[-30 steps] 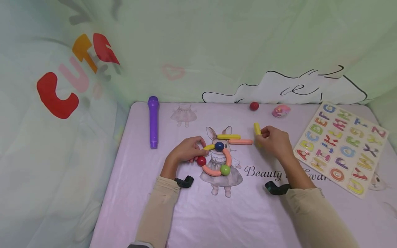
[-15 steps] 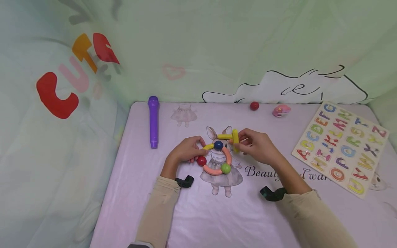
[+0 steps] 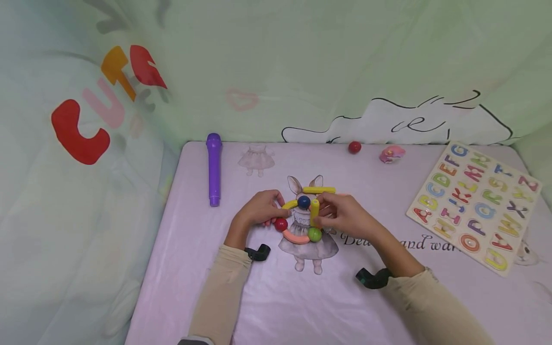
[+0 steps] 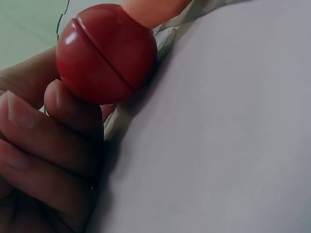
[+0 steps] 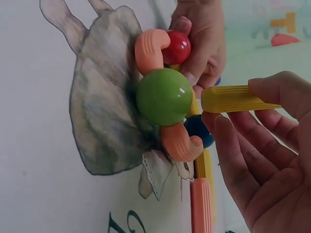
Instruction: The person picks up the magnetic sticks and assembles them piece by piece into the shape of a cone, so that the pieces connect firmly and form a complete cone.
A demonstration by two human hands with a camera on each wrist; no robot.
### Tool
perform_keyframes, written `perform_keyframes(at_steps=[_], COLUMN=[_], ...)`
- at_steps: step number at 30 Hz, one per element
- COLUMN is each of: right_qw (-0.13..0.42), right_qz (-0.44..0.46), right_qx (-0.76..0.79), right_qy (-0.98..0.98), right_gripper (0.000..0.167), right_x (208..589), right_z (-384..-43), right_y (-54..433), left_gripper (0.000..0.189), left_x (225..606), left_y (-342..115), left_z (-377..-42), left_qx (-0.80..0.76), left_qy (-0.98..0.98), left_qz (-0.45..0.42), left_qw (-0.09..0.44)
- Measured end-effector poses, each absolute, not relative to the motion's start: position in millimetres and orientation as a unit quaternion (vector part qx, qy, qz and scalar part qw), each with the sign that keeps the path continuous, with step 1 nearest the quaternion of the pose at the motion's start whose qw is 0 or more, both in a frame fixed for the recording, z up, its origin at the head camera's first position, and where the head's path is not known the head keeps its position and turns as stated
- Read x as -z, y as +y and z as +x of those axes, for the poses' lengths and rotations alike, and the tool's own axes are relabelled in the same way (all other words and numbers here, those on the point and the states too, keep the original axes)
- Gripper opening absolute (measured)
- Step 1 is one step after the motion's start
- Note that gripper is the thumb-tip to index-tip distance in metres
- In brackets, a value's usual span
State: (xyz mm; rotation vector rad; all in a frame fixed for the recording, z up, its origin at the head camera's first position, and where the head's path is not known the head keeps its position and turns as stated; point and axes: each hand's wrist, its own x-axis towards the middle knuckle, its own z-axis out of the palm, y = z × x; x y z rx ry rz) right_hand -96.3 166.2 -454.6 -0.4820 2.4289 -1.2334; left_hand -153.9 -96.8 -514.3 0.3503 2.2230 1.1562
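Note:
A ring of magnetic balls and curved rods lies on the table; it has a blue ball (image 3: 304,201), a red ball (image 3: 281,224) and a green ball (image 3: 315,234). My left hand (image 3: 258,210) pinches the ring's curved yellow rod (image 3: 290,204) beside the red ball. A straight yellow rod (image 5: 235,99) is pinched between the thumb and fingers of my right hand (image 3: 347,216). Its free end points at the green ball, with a small gap showing in the right wrist view. From the head view this rod hides the ring's right-hand orange curved rod (image 5: 180,141).
Behind the ring lie another yellow rod (image 3: 319,189) and an orange rod (image 5: 200,204), mostly covered by my right hand in the head view. A purple toy microphone (image 3: 213,170) lies left. A loose red ball (image 3: 355,147), a pink object (image 3: 392,154) and an alphabet board (image 3: 463,229) are farther right.
My right hand has carried the straight yellow rod leftward, from the right of the loose rods to above the ring's right side. The left hand has stayed on the ring.

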Motion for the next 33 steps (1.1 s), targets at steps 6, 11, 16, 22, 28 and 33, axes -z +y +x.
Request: perform_keyframes(at_steps=[6,11,16,22,28,33], right_qw=[0.207,0.208,0.213,0.209,0.219,0.237], right_qz=[-0.188,-0.190,-0.192,-0.196,-0.218,-0.242], right_qx=[0.452,0.451,0.456,0.451,0.455,0.458], right_qy=[0.847,0.847,0.843,0.845,0.835,0.822], right_gripper=[0.025,0.026,0.026,0.028,0.028,0.027], right_x=[458.4,458.3,457.7,457.4,459.3,459.4], right_z=[-93.5,-91.8,-90.8,-89.6,-88.7,-88.1], right_y=[163.6,161.7,161.3,162.8,168.0,173.1], left_gripper=[0.029,0.029,0.028,0.027,0.026,0.025], left_x=[515.1,514.3,514.7,515.6,515.2,514.5], left_y=[-96.5,-97.0,-97.0,-97.0,-96.3,-96.2], left_z=[-153.9,-154.0,-154.4,-154.6,-154.9,-154.7], left_qx=[-0.431,-0.430,-0.431,-0.431,-0.430,-0.427], left_qy=[0.838,0.838,0.837,0.837,0.837,0.840], left_qz=[0.138,0.139,0.139,0.143,0.142,0.143], left_qw=[0.304,0.306,0.306,0.303,0.307,0.303])
